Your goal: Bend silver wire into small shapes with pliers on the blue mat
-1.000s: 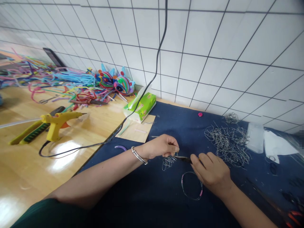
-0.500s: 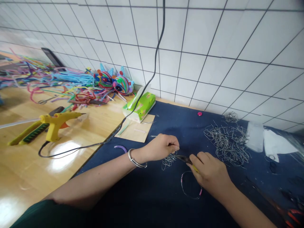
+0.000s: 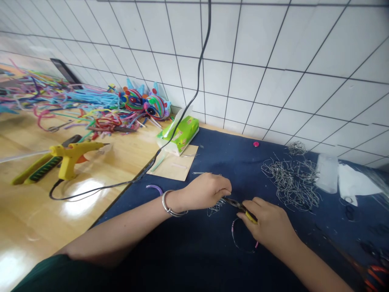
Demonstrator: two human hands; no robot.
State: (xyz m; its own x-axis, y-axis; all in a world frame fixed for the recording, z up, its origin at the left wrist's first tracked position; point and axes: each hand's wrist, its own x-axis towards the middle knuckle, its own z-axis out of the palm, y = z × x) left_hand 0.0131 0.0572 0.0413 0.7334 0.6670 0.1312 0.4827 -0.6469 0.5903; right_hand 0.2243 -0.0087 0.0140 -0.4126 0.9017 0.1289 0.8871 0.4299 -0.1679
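My left hand (image 3: 206, 190), with a metal bangle at the wrist, is closed in a pinch on a small tangle of thin silver wire (image 3: 215, 207) that rests on the dark blue cloth (image 3: 188, 247). My right hand (image 3: 269, 225) is wrapped round small pliers with yellow handles (image 3: 241, 209). The plier tips meet the wire right beside my left fingers. A wire ring with pink beads (image 3: 243, 237) lies on the cloth just under my right hand.
A large heap of silver wire (image 3: 291, 182) lies to the right. A yellow glue gun (image 3: 71, 156) and its black cable (image 3: 170, 138) sit left on the wooden table, with a green tissue pack (image 3: 180, 136), brown card (image 3: 174, 166) and coloured pipe cleaners (image 3: 91, 109).
The pliers have tilted up, so their yellow handle shows more, and my right hand has shifted slightly down and right. My left hand has closed further over the wire tangle.
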